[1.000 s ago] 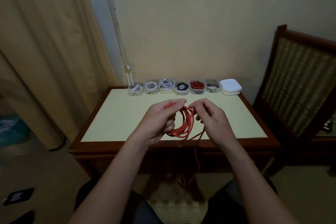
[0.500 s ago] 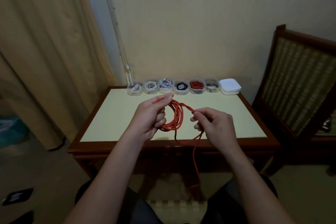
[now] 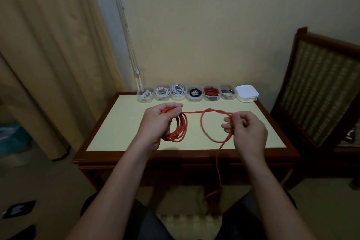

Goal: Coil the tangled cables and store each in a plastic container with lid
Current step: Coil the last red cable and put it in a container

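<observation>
Head view, seated at table (image 3: pixel 120 122).

Left hand (image 3: pixel 155 122): fingers curled round a finished coil of the red cable (image 3: pixel 192 112). Several turns hang below the fist, over the table's 9 o'clock half. Whether the turns touch the tabletop, cannot tell.

Right hand (image 3: pixel 247 132): thumb and forefinger pinch the same cable at the 3 o'clock side, with the other fingers loosely bent. The hands are well apart.

Between the hands, one strand runs roughly level from 9 to 3 o'clock. One open loop hangs beneath it, beside the right hand. From that loop the free length drops past the table's 6 o'clock edge to the floor, where it lies bunched between the knees.

At the 12 o'clock edge, against the wall, stands a row of six clear containers (image 3: pixel 194 97), all uncovered. From the 9 o'clock end, three hold white cables, one black and one red. The last one's dark contents are unclear. A stack of white lids (image 3: pixel 247 93) sits just beside the row's 3 o'clock end.

A chair (image 3: pixel 321 87) stands at 3 o'clock and a curtain (image 3: pixel 48 45) hangs at 9 o'clock.
</observation>
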### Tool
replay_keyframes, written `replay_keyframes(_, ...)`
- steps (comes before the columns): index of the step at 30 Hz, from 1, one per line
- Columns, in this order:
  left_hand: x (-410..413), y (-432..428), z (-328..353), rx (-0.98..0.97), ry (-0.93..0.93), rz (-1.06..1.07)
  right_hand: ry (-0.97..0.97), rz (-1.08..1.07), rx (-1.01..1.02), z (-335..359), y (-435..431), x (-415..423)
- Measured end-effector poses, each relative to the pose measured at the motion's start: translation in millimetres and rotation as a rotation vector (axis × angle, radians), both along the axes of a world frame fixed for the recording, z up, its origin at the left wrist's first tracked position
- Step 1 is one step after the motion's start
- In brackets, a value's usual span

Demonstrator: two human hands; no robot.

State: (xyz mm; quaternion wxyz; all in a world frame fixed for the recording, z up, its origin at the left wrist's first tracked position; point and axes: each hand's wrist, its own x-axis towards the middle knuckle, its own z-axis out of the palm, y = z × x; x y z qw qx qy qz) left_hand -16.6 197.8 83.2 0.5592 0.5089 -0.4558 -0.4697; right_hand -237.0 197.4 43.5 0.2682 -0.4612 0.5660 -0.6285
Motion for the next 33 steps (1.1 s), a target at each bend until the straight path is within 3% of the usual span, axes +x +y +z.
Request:
replay_keyframes(2, 8, -1, -1, -0.004, 0.002, 0.052, -0.250, -0.004, 0.085, 0, -2, -8)
replay_keyframes(4, 13, -3, -3, -0.029, -0.064, 0.100, -0.366, 0.048, 0.157, 2, -2, -13)
replay_keyframes(7, 13, -2, -4, -0.083, -0.198, 0.107, -0.304, 0.124, 0.177, 5, -1, -9)
replay_keyframes(11, 1, 6, -1, -0.114, -0.284, -0.064, -0.068, 0.141, 0.120, 13, 3, 3)
replay_keyframes(16, -13, 5, -5, -0.112, -0.438, -0.068, -0.017, 0.264, 0.086, 21, 8, 9)
replay_keyframes(19, -17, 4, -9, -0.117, -0.476, -0.035, -0.063, 0.355, 0.080, 23, 9, 7)
replay_keyframes(25, -35, 13, -16, -0.162, -0.423, -0.253, -0.333, 0.438, 0.062, 23, 10, 20)
replay_keyframes(28, -37, 13, -18, -0.190, -0.388, -0.236, -0.453, 0.449, 0.055, 25, 8, 19)
replay_keyframes(33, -38, 10, -21, -0.268, -0.486, -0.157, -0.539, 0.467, 0.075, 29, 9, 18)
